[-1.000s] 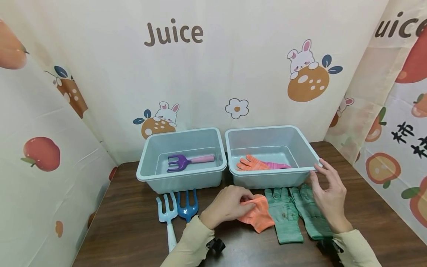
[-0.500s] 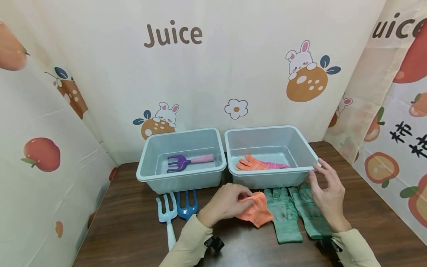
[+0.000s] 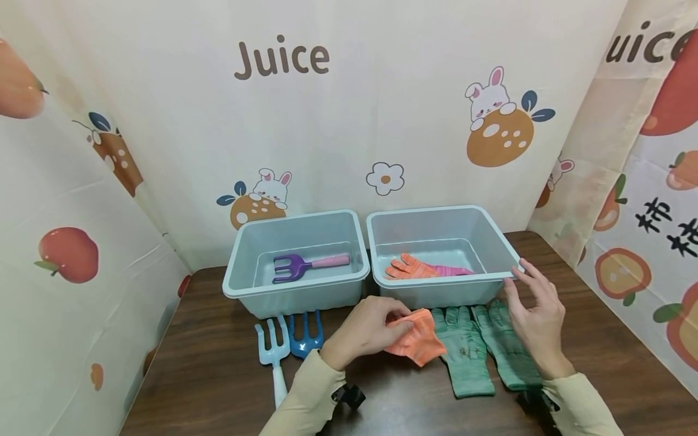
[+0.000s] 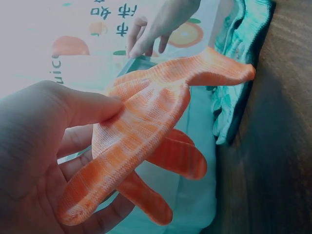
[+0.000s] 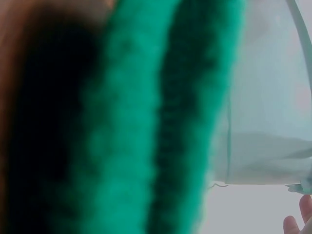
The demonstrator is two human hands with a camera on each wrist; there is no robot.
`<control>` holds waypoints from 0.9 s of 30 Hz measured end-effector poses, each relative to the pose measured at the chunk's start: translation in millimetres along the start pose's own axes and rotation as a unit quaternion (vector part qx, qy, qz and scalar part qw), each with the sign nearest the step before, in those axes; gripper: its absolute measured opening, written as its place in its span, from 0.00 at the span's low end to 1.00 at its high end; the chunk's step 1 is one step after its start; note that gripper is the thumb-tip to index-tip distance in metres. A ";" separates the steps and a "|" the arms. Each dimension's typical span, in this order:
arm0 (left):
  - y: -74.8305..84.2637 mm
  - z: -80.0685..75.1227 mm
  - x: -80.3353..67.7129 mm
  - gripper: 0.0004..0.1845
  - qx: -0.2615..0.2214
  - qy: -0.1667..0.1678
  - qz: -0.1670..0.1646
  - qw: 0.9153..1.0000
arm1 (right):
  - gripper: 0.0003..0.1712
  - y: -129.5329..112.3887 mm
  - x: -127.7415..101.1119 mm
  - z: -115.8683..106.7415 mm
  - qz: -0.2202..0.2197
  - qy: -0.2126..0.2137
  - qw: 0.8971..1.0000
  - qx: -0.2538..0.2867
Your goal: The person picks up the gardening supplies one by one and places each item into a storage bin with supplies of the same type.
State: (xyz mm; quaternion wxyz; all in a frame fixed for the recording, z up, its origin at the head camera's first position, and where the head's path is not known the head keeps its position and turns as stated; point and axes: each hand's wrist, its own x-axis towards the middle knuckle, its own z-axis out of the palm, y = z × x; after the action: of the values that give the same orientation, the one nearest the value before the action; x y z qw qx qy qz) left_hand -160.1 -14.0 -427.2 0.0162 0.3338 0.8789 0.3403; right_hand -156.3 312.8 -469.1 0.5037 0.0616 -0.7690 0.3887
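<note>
My left hand (image 3: 371,327) pinches an orange knitted glove (image 4: 146,107) between thumb and fingers, in front of the right bin (image 3: 436,297). The glove's cuff points toward the green gloves, and its loose fingers hang down in the left wrist view. At the right bin's front right corner, my right hand (image 3: 537,321) rests its fingertips against the rim, fingers lightly bent. Inside that bin lie an orange glove (image 3: 412,267) and a pink glove (image 3: 452,270). Two green gloves, one left (image 3: 466,357) and one right (image 3: 507,351), lie side by side on the table below it.
A left bin (image 3: 300,297) holds a purple hand fork (image 3: 297,266) with a pink handle. In front of it lie a light blue hand fork (image 3: 275,351) and a dark blue hand fork (image 3: 306,339). A printed curtain (image 3: 338,121) stands behind the brown table (image 3: 196,363).
My left hand has risen slightly toward the right bin, lifting the orange glove with it. The right hand has stayed at the bin's corner.
</note>
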 end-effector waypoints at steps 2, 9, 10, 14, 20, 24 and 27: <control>0.8 -0.9 0.7 0.10 -0.004 -0.001 -0.001 1.000 | 0.22 -4.7 1.2 -0.5 0.000 0.004 1.000 0.000; 3.4 -4.7 1.5 0.10 -0.016 -0.001 -0.001 1.000 | 0.23 -17.9 5.7 -1.9 0.001 0.014 1.000 0.010; 3.8 -5.4 1.5 0.10 -0.017 0.001 0.001 1.000 | 0.23 -16.1 5.5 -2.0 0.001 0.013 1.000 0.011; 4.7 -7.4 1.0 0.09 -0.023 0.007 0.004 1.000 | 0.24 -2.1 3.0 -2.8 0.003 0.004 1.000 0.015; 6.8 -9.5 1.0 0.09 -0.026 0.015 0.010 0.999 | 0.21 10.7 1.6 -4.7 0.004 -0.012 1.000 0.023; 9.7 -12.1 2.9 0.08 -0.028 0.024 0.019 0.999 | 0.18 9.7 2.0 -5.9 0.009 -0.019 1.000 0.023; 11.3 -13.8 4.7 0.09 -0.027 0.026 0.022 0.999 | 0.18 8.8 1.6 -7.0 0.015 -0.026 0.999 0.016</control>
State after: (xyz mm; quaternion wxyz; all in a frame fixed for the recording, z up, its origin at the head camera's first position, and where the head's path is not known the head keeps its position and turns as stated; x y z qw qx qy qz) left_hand -160.7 -13.1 -408.8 -0.0047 0.3438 0.8617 0.3730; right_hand -156.3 324.0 -471.1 0.4765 0.0687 -0.7764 0.4068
